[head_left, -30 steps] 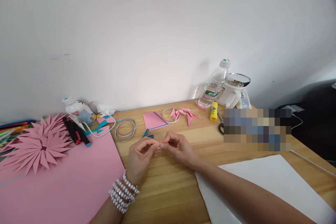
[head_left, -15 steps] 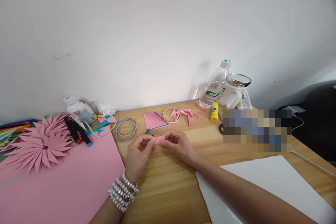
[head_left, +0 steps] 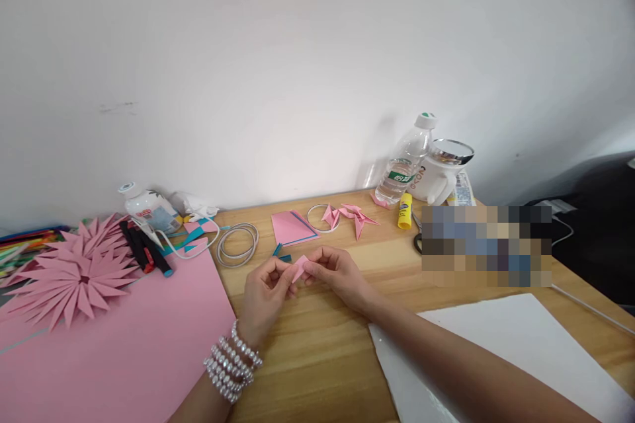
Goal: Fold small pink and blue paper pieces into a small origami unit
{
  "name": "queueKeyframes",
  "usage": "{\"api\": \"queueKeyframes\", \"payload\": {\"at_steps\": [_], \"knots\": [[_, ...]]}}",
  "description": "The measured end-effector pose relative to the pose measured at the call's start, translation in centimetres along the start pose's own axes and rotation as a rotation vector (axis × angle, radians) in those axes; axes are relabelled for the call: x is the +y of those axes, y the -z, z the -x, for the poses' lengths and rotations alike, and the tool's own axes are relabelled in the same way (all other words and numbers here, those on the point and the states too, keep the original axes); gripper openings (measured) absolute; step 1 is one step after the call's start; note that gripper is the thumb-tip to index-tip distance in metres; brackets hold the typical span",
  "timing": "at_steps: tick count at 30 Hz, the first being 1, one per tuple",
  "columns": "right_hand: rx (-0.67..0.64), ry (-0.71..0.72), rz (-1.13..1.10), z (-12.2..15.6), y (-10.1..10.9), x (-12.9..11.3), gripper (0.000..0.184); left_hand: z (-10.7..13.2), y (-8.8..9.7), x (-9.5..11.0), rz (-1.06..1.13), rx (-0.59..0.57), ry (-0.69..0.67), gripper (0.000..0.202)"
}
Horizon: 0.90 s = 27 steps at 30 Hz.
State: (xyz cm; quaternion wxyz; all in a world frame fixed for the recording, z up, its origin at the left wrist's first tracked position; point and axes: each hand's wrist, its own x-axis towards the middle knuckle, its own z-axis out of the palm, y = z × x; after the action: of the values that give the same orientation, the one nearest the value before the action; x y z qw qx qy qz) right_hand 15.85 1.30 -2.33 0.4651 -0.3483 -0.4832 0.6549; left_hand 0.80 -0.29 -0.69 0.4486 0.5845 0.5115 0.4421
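A small folded piece of pink paper (head_left: 299,267) is pinched between both hands above the wooden table. My left hand (head_left: 268,284), with a pearl bracelet (head_left: 232,362) at the wrist, is closed on its left end. My right hand (head_left: 337,272) grips its right end between thumb and fingers. Just behind the hands lie small blue paper scraps (head_left: 282,254). Beyond them is a stack of pink paper squares (head_left: 292,227) with a blue edge. Folded pink paper shapes (head_left: 359,219) lie farther right.
Left are pink sheets (head_left: 149,344), paper flowers (head_left: 84,277), markers (head_left: 143,248), a white bottle (head_left: 151,206) and a coiled cable (head_left: 237,244). Right are a glue stick (head_left: 405,211), scissors (head_left: 417,238), a water bottle (head_left: 404,162), a mug (head_left: 436,178) and a white board (head_left: 496,337).
The pink paper has tilted between my fingers, its upper end turned more upward. My hands have shifted slightly, and more of the blue scraps shows behind them.
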Motion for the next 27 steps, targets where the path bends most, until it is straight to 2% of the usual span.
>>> {"api": "queueKeyframes", "payload": {"at_steps": [12, 20, 27], "knots": [[0.0, 0.046, -0.015, -0.1, 0.2, 0.1, 0.025, 0.1, 0.0, 0.2, -0.015, -0.01, -0.018, 0.023], [0.013, 0.032, 0.11, 0.0, 0.2, -0.1, 0.028, 0.4, -0.4, 0.0, -0.027, -0.07, 0.037, 0.024], [0.083, 0.075, 0.121, -0.1, 0.2, 0.7, 0.027, 0.3, -0.5, -0.1, 0.017, -0.075, 0.07, 0.024]]}}
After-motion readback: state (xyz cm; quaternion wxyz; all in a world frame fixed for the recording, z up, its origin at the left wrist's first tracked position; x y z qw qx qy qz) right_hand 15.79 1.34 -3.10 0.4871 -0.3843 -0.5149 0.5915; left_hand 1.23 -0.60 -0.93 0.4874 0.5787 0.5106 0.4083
